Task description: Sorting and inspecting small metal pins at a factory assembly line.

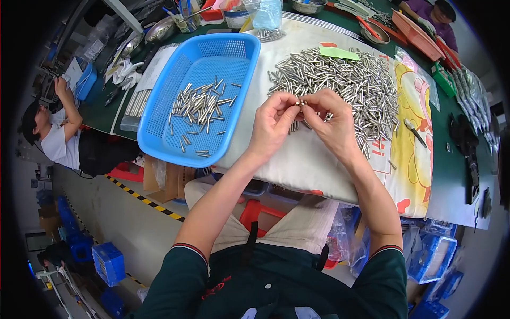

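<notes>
My left hand [276, 123] and my right hand [330, 121] meet over the near edge of a big heap of metal pins [340, 80]. Between the pinched fingertips of both hands are a few small metal pins [300, 103], seen end-on; how many sit in each hand is hard to make out. The heap is spread on a pale cloth [255, 149] with a yellow cartoon print. Left of my hands stands a blue plastic basket [241, 122] with a smaller pile of pins [199, 106] in its middle. A green slip of paper [339, 52] lies on the heap's far side.
A marker-like tool [415, 133] lies right of the heap. Bagged metal rods [137, 109] rest left of the basket. Farther back stand a metal bowl [375, 33] and an orange tray [417, 34]. One co-worker [58, 133] sits at the left, another [433, 21] at the far right.
</notes>
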Motion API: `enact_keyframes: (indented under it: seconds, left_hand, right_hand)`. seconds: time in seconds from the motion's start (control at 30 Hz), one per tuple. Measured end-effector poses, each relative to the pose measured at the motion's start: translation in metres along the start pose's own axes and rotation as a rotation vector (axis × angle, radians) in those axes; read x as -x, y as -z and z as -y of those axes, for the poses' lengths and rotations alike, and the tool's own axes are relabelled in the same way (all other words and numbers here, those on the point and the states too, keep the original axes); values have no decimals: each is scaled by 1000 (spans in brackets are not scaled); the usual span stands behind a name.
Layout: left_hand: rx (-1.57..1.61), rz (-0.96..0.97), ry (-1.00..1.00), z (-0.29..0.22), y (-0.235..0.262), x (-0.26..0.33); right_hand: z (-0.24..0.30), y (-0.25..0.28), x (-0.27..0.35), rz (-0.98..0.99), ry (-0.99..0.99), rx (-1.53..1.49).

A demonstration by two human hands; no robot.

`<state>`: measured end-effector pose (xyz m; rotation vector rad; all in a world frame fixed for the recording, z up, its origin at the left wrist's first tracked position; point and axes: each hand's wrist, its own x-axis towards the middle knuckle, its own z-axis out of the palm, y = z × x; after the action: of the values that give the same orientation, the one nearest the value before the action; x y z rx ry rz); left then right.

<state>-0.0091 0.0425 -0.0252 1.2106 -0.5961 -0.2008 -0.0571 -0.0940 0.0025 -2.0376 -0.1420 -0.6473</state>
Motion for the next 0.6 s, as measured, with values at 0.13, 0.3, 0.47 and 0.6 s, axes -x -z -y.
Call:
enact_keyframes:
  seconds: [0.13, 0.3, 0.47, 0.6]
  left_hand:
    - [-6, 9, 2, -3, 0, 0]
    - [-3, 17, -2, -2, 0, 1]
    - [-13, 11, 0, -2, 1, 2]
    - [7, 13, -7, 0, 0, 1]
  right_hand:
    - [3, 0, 0, -6, 15, 2]
    - [2, 1, 0, 4, 3, -8]
    - [2, 0, 0, 11, 12, -17]
    - [1, 1, 0, 4, 10, -20]
